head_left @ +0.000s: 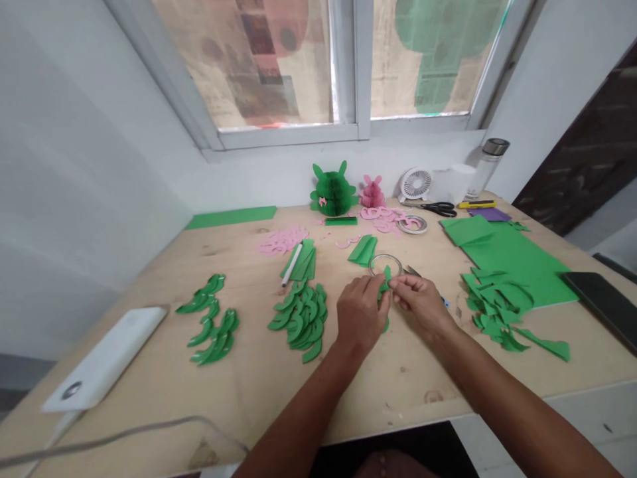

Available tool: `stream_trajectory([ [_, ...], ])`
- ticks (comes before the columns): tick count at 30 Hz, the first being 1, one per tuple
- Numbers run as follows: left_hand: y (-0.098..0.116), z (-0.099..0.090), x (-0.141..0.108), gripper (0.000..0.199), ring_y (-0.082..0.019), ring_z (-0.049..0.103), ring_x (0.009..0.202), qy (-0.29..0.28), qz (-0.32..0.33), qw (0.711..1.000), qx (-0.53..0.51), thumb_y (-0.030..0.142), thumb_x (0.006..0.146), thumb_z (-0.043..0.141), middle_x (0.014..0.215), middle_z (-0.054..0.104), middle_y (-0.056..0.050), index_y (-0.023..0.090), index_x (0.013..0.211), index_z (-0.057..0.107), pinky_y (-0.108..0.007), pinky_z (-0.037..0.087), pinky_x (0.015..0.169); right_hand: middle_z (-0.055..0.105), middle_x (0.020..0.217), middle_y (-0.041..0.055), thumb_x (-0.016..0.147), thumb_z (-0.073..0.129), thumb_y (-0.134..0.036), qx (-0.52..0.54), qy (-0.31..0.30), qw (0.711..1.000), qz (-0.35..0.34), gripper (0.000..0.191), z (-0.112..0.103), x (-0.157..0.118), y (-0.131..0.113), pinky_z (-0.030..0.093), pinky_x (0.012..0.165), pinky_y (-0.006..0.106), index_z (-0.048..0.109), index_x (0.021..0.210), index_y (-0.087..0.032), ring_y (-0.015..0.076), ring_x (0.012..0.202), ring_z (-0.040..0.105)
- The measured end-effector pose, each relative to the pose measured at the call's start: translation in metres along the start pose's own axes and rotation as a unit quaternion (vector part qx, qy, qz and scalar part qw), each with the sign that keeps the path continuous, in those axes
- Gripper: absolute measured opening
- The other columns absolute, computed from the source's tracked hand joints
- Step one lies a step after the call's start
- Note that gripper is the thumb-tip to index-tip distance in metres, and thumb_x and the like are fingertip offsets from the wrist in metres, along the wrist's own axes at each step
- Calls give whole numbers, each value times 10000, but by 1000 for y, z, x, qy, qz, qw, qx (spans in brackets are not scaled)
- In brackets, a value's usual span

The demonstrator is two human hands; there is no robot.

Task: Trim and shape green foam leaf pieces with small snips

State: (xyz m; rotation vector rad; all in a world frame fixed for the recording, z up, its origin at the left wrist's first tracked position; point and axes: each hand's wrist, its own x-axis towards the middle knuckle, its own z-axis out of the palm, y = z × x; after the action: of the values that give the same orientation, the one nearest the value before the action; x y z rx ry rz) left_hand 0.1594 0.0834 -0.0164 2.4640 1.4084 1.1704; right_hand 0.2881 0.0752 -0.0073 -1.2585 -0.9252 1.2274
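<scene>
Close together over the middle of the table, my left hand (362, 311) and my right hand (421, 302) both have their fingers closed on a small green paper piece (387, 273). Its lower part is hidden by my left fingers. Just behind it lies a roll of tape (385, 257), partly covered by the paper. Scissors (413, 271) stick out beyond my right hand, mostly hidden. To the left of my left hand is a heap of curved green paper cutouts (301, 317). Farther left, more green curved pieces (216, 325) lie overlapped with whitish strips on them.
Green scraps (497, 302) and green sheets (522, 259) lie at right by a dark phone (604, 305). Pink cutouts (283, 240), a white pen (292, 264), a green paper figure (334, 191) and a small fan (416, 184) stand or lie farther back. A white device (107, 358) is at left.
</scene>
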Motion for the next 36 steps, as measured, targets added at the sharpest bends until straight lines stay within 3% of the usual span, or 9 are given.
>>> stream_trajectory([
  [8,-2,1,-1,204,-194,594,808,-2,-12,1000,-23,196,785,545,868,670,-55,168,976,610,-319,465,726,496,467,-32,686,661,-463,1,-31,999,-15,371,0,-2,1,219,432,216,543,521,-153,52,417,337],
  [16,-1,0,-4,339,-192,608,861,33,10,999,-27,195,802,529,972,664,-76,157,1138,537,-320,481,758,491,455,-38,639,694,-477,7,1,1000,-4,366,1,-2,-1,207,427,216,555,528,-157,53,405,329],
  [22,1,1,-6,259,-197,608,861,35,31,999,-20,184,803,522,951,671,-79,154,1050,595,-341,487,778,481,451,-37,648,693,-469,10,-15,1000,-11,370,2,-2,0,208,432,218,551,509,-157,56,412,324],
  [31,1,5,-6,269,-172,619,859,34,-26,993,-106,132,766,538,938,679,-65,163,1018,628,-312,503,789,508,484,-29,678,676,-438,28,-40,999,-3,343,1,-2,2,218,442,222,552,527,-157,55,427,333],
  [36,2,2,-4,288,-137,626,786,-2,-84,983,-166,111,748,545,921,688,-42,184,1007,645,-270,516,732,502,492,-31,681,674,-435,30,-42,999,6,339,1,-3,2,216,449,225,546,533,-158,56,431,328],
])
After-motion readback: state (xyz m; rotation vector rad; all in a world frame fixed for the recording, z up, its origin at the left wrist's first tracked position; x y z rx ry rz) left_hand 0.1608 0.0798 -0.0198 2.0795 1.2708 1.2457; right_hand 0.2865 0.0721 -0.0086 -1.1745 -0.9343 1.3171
